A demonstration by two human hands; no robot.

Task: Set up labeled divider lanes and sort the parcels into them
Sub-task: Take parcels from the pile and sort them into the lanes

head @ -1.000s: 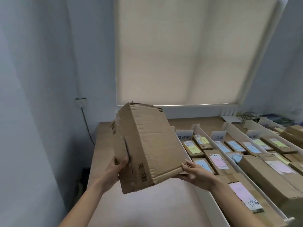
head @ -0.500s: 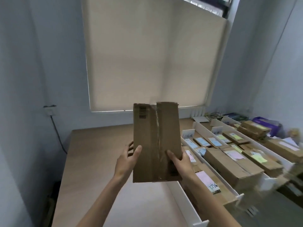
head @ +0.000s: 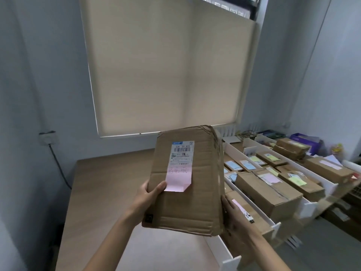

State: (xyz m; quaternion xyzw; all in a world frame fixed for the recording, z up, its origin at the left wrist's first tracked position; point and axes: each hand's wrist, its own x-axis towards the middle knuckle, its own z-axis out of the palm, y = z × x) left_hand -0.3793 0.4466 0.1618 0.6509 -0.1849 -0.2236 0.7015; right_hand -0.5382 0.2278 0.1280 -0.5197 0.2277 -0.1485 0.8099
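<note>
I hold a flat cardboard parcel [head: 187,200] up in front of me above the table, its broad face toward me. It carries a white shipping label [head: 182,153] and a pink sticky note [head: 178,178] with handwriting. My left hand [head: 148,200] grips the parcel's left edge, thumb on the front beside the note. My right hand [head: 229,212] holds the right edge, its fingers mostly hidden behind the box. To the right, white divider lanes [head: 234,153] hold several parcels with coloured notes.
The wooden table [head: 101,192] stretches bare to the left under the parcel. A wall socket with a cable [head: 47,137] sits on the left wall. A blind covers the window behind. More boxes [head: 291,147] and clutter lie at the far right.
I have turned the parcel round in both hands, from its plain back and side to the labelled face with the pink note. My view has swung slightly right.
</note>
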